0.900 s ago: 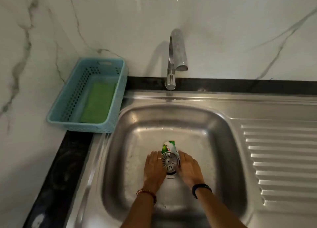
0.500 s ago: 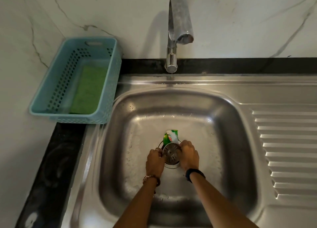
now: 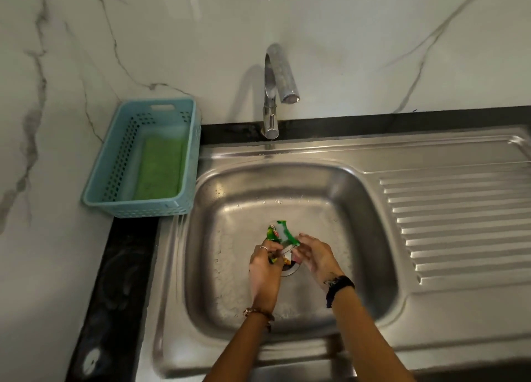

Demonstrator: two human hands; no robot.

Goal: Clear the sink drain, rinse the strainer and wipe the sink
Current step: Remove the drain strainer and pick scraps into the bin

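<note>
A crumpled green wrapper (image 3: 280, 233) sticks up over the drain opening (image 3: 289, 271) in the middle of the steel sink basin (image 3: 230, 266). My left hand (image 3: 264, 269) is curled around its lower, colourful end. The fingertips of my right hand (image 3: 316, 258) pinch its right edge. Both hands hover just above the drain. The strainer is hidden between and under my hands; I cannot make it out. Water drops cover the basin floor.
The tap (image 3: 277, 94) stands behind the basin, its spout dry. A light blue perforated basket (image 3: 149, 209) with a green scouring pad (image 3: 161, 171) sits on the counter at the left. The ribbed drainboard (image 3: 459, 223) lies to the right. A black counter strip (image 3: 120, 295) borders the sink.
Earlier both hands gripped the round strainer at the drain with the wrapper behind it. Now the strainer is out of sight and my fingers hold the wrapper, lifted slightly.
</note>
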